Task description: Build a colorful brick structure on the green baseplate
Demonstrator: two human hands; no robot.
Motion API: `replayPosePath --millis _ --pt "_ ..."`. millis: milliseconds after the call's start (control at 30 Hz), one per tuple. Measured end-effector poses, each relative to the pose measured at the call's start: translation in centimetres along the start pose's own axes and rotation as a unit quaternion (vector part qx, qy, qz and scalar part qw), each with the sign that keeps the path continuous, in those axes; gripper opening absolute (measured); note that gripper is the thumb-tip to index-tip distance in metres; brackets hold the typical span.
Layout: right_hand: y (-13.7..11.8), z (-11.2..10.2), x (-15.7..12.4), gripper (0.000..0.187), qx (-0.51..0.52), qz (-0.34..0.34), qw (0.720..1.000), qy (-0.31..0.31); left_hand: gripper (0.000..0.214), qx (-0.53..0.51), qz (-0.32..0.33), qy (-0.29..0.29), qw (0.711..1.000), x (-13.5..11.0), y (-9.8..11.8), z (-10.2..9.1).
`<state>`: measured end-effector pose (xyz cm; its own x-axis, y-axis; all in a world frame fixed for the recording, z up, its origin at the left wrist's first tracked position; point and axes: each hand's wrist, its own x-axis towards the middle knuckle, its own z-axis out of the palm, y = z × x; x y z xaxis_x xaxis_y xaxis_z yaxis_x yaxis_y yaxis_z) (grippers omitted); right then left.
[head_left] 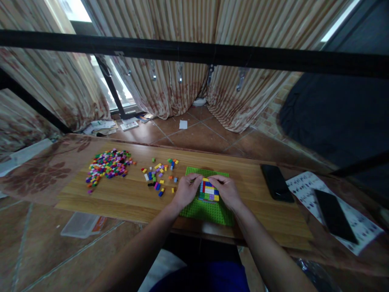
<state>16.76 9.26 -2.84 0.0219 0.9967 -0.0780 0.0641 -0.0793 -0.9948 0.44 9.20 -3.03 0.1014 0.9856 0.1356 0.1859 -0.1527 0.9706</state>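
Pinching | left fingers (195, 178), right fingers (218, 179) nearly closed, seemingly on rectangular brick slab (209, 190) | studded green baseplate (206, 213)

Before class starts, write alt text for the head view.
Two hands touch a multicoloured brick build over a green baseplate. Left of it on the wooden tabletop lie a brick pile and a looser scatter; right, a black phone-like device.

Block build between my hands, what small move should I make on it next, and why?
I'd probably press gently along the far edge of the block build: the left hand and right hand both have fingers at that edge, with the green baseplate beneath. Whether any brick there is loose is too small to tell.
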Motion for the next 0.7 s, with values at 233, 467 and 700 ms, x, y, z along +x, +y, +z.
replayPosePath --millis 233,467,700 --pt "0.2 -0.1 0.1 0.036 -0.008 0.005 1.0 0.001 0.024 -0.045 -0.011 0.035 0.998 0.0 0.1 0.1" --pt "0.3 0.0 -0.7 0.042 0.029 -0.003 0.999 0.044 0.035 -0.049 -0.042 0.037 0.997 -0.5 0.1 0.5" --pt "1.8 0.5 -3.8 0.066 0.045 -0.008 0.996 0.076 0.062 -0.085 -0.104 0.002 0.991 -3.2 1.1 1.4"
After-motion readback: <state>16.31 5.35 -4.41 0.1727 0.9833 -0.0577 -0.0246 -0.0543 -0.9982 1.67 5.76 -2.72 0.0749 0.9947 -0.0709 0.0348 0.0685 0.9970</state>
